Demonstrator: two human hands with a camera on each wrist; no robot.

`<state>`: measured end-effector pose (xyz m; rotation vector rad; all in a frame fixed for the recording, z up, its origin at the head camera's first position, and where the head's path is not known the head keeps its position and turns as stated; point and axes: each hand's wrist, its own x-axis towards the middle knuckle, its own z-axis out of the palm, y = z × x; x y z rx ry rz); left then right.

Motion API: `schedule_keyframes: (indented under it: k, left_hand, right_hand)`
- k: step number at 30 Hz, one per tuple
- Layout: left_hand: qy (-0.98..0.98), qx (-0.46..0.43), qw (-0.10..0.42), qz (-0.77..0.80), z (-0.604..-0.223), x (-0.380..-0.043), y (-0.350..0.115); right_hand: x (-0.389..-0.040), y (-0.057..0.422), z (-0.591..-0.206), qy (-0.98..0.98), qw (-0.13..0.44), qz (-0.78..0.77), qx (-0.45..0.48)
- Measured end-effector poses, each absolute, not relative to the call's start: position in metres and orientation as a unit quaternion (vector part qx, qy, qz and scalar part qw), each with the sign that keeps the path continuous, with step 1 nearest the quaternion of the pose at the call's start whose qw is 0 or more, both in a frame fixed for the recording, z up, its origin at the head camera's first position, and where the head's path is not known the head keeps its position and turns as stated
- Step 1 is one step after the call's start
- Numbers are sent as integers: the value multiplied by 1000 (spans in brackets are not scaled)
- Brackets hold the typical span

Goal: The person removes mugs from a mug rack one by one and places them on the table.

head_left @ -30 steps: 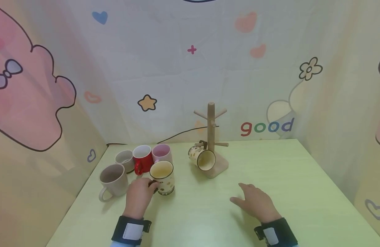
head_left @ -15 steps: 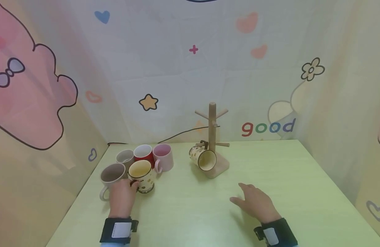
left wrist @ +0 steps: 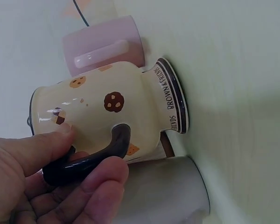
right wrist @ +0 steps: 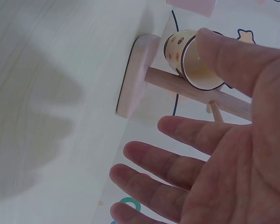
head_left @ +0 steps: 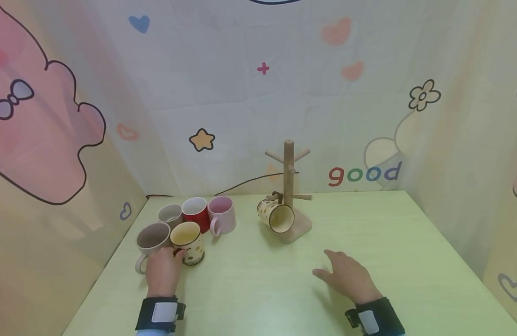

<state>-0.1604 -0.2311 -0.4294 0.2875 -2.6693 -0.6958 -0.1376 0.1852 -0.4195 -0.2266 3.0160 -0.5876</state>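
My left hand (head_left: 162,270) grips the dark handle (left wrist: 91,161) of a cream mug with cookie prints (head_left: 190,245). The mug is upright, right beside a grey-beige mug (head_left: 154,238) at the left. Thumb and fingers curl round that handle in the left wrist view; whether the mug's base touches the table cannot be told. My right hand (head_left: 348,275) hovers over the right half of the table with fingers spread and nothing in it. A wooden mug tree (head_left: 288,177) stands ahead of it. From its lower left peg a matching cookie-print mug (head_left: 276,215) hangs tilted by the handle.
Behind the left hand's mug stand a small grey cup (head_left: 170,213), a red mug (head_left: 196,214) with a white inside, and a pink mug (head_left: 222,214). A printed curtain (head_left: 241,93) borders the pale green table (head_left: 258,298) at the back and sides.
My left hand has carried the cookie-print mug leftward, away from in front of the pink mug to beside the grey-beige mug, then slightly lower. My right hand has stayed still.
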Motion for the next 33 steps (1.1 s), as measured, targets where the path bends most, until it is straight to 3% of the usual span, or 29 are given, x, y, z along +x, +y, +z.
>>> schedule_keyframes:
  k: [18,33]
  left_hand:
    - [-948,91,188,-241,-434,-166,-228]
    - [-944,121,158,-262,-424,-161,-224]
  right_hand:
    - [-137,184,-421,977,36,-198,-75]
    - [-138,182,-418,978,46,-189,-72]
